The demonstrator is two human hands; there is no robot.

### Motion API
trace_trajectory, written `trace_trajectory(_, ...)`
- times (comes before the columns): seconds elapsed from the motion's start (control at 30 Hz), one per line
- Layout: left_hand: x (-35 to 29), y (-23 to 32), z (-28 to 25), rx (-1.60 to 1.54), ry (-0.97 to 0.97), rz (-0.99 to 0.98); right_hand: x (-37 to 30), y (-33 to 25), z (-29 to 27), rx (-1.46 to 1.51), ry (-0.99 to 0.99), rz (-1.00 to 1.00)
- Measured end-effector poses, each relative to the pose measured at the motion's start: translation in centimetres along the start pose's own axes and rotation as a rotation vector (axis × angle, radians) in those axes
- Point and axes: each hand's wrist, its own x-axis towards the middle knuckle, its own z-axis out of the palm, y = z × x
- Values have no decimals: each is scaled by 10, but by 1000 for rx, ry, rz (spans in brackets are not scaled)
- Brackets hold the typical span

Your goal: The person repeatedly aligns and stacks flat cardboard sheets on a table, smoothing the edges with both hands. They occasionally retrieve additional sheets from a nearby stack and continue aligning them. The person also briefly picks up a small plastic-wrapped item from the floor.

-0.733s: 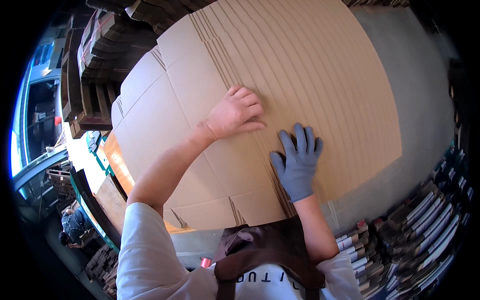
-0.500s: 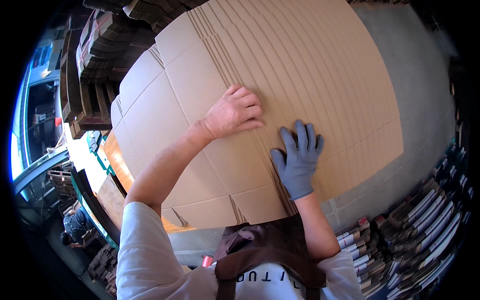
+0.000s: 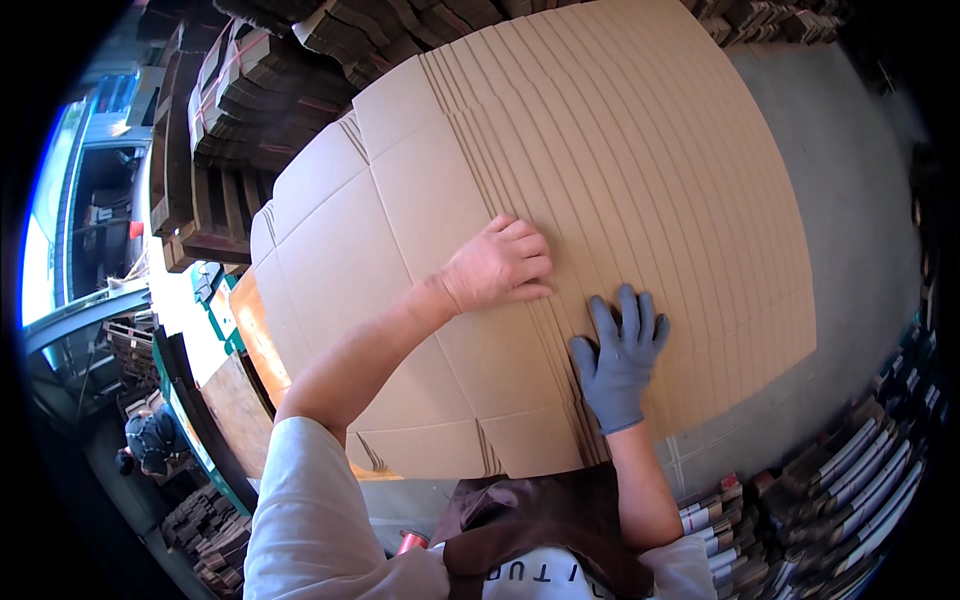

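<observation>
1. Cardboard sheets (image 3: 680, 200) — tan, creased, fanned in overlapping steps; spread before you across the middle of the view, beneath both your hands. Slotted flaps show along the near and far left edges.
2. Your left hand (image 3: 505, 262) — bare, knuckles up, fingers curled inward, resting on the sheets beside a run of stepped edges. Whether the fingertips pinch an edge, you cannot tell from this side.
3. Your right hand (image 3: 622, 362), in a grey glove, palm down, fingers spread wide on the stepped sheets, nearer your body than the left; gripping nothing.
4. Brown apron (image 3: 530, 530), worn by you over a pale shirt, just below the near edge of the sheets.
5. Red spool (image 3: 413, 541), small, by your left side, partly hidden.
6. Stacked bundles (image 3: 280, 100) beyond the sheets, upper left; wooden pallet (image 3: 215, 220) beneath.
7. Another person (image 3: 153, 442), dark-clothed, bending, far lower left.
</observation>
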Motion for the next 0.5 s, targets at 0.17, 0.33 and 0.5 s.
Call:
trace_trajectory(0.17,-3,1,-3,-31,-19,-9,-1,3,1,-11,-7,-3)
trace_trajectory(0.33,-5,2,-1,-30,-12,-3,-3,4,0,-12,6,-10)
trace_trajectory(0.5,-4,-2,2,-20,9,24,-4,6,-1,-24,11,-20)
